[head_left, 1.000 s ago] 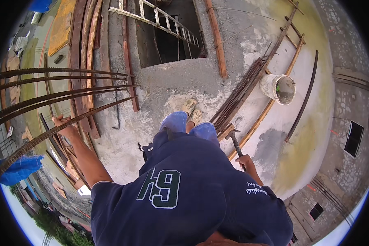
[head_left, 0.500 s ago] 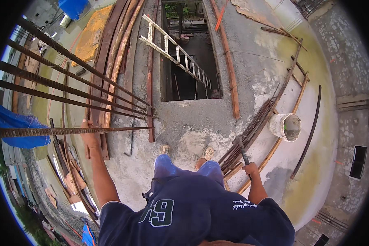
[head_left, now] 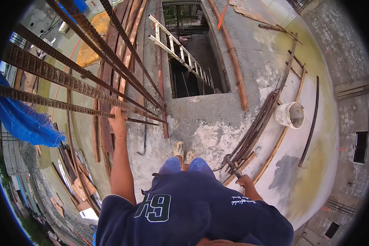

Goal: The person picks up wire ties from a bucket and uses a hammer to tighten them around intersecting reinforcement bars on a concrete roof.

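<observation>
My left hand (head_left: 118, 121) is closed around a ribbed steel rebar (head_left: 53, 101), one of several rusty upright bars that rise from the concrete and spread toward the upper left. My left arm is stretched forward. At my right side, my right hand (head_left: 244, 181) grips the handle of a hammer (head_left: 233, 167), its head pointing away from me. The hammer head is in front of a bundle of thin rusty rods (head_left: 256, 127) lying on the slab.
Ahead, a rectangular floor opening (head_left: 197, 57) drops to a lower level, with a pale ladder (head_left: 182, 52) leaning out of it. Long boards (head_left: 106, 78) lie left of it. A white bucket (head_left: 289, 115) and a wooden ladder frame (head_left: 286, 88) are on the right. Blue netting (head_left: 26, 119) hangs at left.
My body has moved closer to the rebars, which now loom larger. My left hand still holds a bar. My feet are closer together, and the hammer has shifted slightly left and down.
</observation>
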`<state>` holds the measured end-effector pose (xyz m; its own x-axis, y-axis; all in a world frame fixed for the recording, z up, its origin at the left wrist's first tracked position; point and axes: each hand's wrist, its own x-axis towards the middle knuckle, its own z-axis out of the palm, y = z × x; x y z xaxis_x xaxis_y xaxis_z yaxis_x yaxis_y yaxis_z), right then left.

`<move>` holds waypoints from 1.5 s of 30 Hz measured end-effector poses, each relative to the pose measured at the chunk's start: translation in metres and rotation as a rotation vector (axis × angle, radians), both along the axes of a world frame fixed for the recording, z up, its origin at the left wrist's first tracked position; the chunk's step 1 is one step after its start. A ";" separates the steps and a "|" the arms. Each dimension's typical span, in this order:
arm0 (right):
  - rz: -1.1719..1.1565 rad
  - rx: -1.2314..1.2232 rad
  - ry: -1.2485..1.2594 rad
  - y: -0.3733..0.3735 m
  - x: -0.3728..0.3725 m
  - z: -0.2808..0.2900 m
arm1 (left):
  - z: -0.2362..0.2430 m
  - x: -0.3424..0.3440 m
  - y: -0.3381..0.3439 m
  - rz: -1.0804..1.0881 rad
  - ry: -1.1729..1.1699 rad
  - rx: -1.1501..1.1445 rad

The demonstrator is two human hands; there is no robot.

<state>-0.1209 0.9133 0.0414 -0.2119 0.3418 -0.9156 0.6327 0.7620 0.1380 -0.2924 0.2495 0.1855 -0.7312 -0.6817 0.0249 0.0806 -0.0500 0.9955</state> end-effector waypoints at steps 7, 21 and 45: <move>-0.132 -0.143 0.019 -0.016 0.028 -0.050 | 0.001 0.005 -0.001 0.067 -0.049 -0.020; -0.227 -0.201 0.006 0.028 0.082 -0.055 | 0.011 -0.001 0.007 0.079 -0.087 -0.072; -0.445 -0.071 0.325 0.061 0.096 -0.012 | -0.116 0.116 0.086 -0.319 -0.778 -0.433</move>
<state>-0.0244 0.9741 0.0296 -0.3371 0.4023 -0.8512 0.8969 0.4122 -0.1604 -0.1759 0.3351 0.0690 -0.7996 -0.4920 -0.3443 -0.5675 0.4317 0.7011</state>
